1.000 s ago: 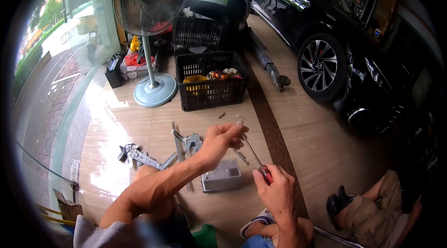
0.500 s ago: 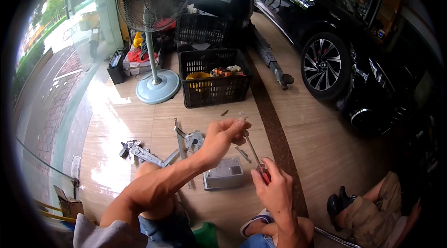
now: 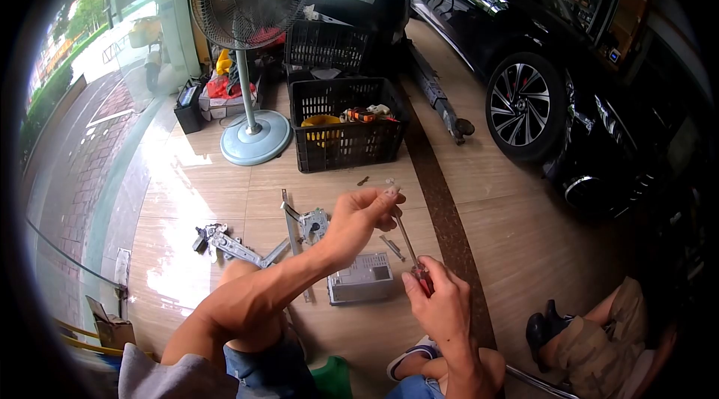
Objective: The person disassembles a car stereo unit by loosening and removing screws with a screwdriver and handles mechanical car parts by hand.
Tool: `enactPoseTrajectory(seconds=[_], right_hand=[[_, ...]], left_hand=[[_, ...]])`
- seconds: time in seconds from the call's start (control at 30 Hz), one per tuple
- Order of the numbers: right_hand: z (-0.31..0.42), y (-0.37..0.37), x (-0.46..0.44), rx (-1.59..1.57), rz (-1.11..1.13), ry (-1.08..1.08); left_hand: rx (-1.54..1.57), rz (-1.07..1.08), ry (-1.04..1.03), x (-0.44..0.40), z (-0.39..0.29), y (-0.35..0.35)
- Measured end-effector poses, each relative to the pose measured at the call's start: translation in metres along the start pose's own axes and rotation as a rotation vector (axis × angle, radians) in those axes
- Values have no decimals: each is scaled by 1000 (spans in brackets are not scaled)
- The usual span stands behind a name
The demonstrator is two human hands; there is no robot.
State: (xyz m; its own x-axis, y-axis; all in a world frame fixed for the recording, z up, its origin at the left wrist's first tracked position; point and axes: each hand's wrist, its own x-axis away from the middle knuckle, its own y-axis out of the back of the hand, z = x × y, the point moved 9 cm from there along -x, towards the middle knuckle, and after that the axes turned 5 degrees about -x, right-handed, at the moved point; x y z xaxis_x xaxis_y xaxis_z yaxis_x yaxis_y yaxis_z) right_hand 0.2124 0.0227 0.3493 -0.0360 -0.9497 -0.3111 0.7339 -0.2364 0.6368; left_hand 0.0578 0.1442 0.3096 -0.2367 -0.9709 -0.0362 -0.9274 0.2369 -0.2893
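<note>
Right hand [image 3: 440, 296] fingers closed round red screwdriver [image 3: 422, 279] handle; left hand [image 3: 368, 213] fingers pinch small pale piece [image 3: 393, 191] at shaft's tip, above floor [image 3: 225, 204], near metal box [image 3: 361, 279].

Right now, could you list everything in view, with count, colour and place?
screwdriver: one, red-handled, centre
small piece: one, pale, centre
metal box: one, silver, lower centre
linkage parts: several, grey, lower left
fan: one, blue base, left
crates: two, black, right of fan
tyre: one, black, behind crates
battery: one, black, left of fan
car: one, black, upper right
lift arm: one, grey, beside car
object: one, green, bottom
person: one, camouflage trousers, lower right
left hand: one, bare, centre
right hand: one, bare, centre
legs: two, denim-clad, bottom
</note>
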Motion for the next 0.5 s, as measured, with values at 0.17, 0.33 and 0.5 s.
enactPoseTrajectory(seconds=[0.17,0.33,0.5], right_hand=[[0,-1,1,4,3,0],[-2,-3,1,8,11,-9],[-3,-5,1,15,16,0]], left_hand=[[-3,-7,9,1,-1,-1],[-1,0,4,1,-1,-1],[-7,16,-5,2,-3,-2]])
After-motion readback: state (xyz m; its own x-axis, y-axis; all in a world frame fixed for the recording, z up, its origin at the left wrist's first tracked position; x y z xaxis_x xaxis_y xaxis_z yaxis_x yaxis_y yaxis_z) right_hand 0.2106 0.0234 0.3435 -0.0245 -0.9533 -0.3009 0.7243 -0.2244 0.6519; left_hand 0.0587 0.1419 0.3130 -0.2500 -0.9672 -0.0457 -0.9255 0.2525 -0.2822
